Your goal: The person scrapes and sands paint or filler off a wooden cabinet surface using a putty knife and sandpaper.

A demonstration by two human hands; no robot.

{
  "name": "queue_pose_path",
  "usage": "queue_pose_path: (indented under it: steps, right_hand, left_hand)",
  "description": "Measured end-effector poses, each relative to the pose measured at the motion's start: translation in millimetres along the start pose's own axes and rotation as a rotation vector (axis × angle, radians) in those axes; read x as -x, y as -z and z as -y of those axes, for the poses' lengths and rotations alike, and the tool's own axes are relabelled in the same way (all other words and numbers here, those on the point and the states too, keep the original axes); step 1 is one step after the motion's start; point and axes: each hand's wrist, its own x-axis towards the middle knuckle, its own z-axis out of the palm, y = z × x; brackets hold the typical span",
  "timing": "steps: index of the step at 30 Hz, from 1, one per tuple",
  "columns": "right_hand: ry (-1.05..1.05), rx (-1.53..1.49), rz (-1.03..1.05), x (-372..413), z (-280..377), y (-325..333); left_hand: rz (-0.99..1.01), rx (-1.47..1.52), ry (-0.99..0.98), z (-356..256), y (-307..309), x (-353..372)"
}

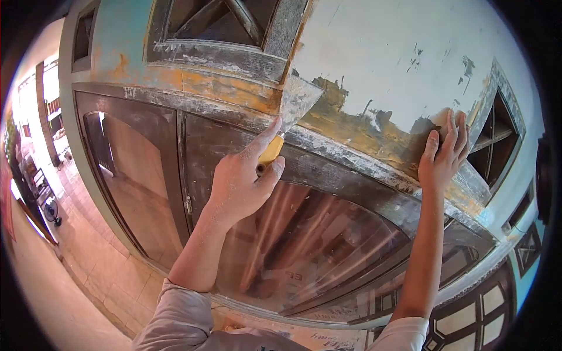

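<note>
My left hand [246, 175] is closed round the yellow handle of a scraper [300, 100], its index finger stretched along the handle toward the blade. The wide, whitish-smeared blade lies against the wall at a wooden corner edge, above the door frame [234, 117]. To the right, my right hand [446, 149] rests on the wall with fingers spread and holds nothing. Between the hands, a patch of worn yellow-brown and dark surface [357, 126] borders the pale wall paint [374, 52]. Dust coats my left hand and forearm.
Below the ledge are dark wooden doors with glass panes [316, 240]. A lattice vent [494, 140] is at the right, another [216, 20] at the top. On the far left, a tiled floor [99, 257] leads to a bright opening beside a fan [51, 210].
</note>
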Motion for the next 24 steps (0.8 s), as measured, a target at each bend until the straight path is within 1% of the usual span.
queue_pose_path:
  steps: [2,4,5,8,10,11,13,14,16,19,23,24]
  right_hand:
    - [0.002,-0.008,-0.001,1,0,1]
    - [0.007,-0.028,-0.008,0,1,2]
    - [0.004,-0.026,-0.011,0,2,2]
    - [-0.007,-0.002,0.010,1,2,3]
    - [0.002,-0.018,-0.003,1,0,1]
    - [0.001,-0.018,-0.004,1,0,1]
    - [-0.002,-0.018,-0.004,1,1,1]
    - [-0.006,-0.016,-0.006,1,1,1]
    - [-0.004,-0.003,-0.003,1,2,2]
    - [-0.007,-0.019,-0.011,1,2,1]
    - [0.022,-0.026,-0.023,2,2,0]
    - [0.032,0.037,0.000,0,6,1]
  left_hand:
    - [0.018,0.003,0.037,4,-6,3]
    - [-0.113,-0.006,-0.100,16,-18,8]
    - [-0.112,-0.008,-0.105,21,-19,7]
    - [-0.075,-0.039,-0.052,9,-12,0]
    - [0.023,-0.046,0.066,-4,-3,-5]
    - [0.023,-0.047,0.066,2,-7,-2]
    - [-0.130,-0.072,-0.144,15,-18,4]
    - [-0.128,-0.073,-0.147,20,-20,5]
    - [-0.095,-0.127,-0.064,17,-23,7]
    - [-0.062,-0.197,-0.036,6,-18,4]
    - [-0.070,-0.175,-0.028,6,-28,10]
    - [-0.079,-0.193,-0.044,9,-31,10]
